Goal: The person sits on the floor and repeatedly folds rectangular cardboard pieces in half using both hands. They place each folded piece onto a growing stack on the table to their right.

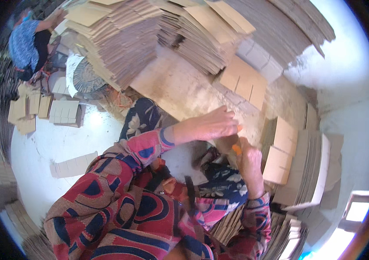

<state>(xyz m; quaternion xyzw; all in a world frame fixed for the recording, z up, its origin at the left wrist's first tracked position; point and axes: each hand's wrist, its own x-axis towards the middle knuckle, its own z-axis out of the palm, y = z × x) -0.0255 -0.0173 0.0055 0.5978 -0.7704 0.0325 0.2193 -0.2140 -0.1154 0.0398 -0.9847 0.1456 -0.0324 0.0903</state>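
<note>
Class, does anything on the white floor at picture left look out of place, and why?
Yes: a pale, slotted, rectangular cardboard strip lies alone on the white floor, separated from the grey slotted cardboard stack. Farther off, tan cardboard pieces overlap at mismatched angles.

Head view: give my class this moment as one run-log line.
left hand: curled, grip unclear; right hand: orange patch at fingers, grip unclear; around: cardboard stacks; upper left: another person

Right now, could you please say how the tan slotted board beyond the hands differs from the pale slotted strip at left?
The tan board is warm brown; the pale strip is greyish white. The tan board looks broader, the pale strip narrower. The tan board rests on greyer pieces, the pale strip on the white floor. Both are flat with parallel slits.
</note>
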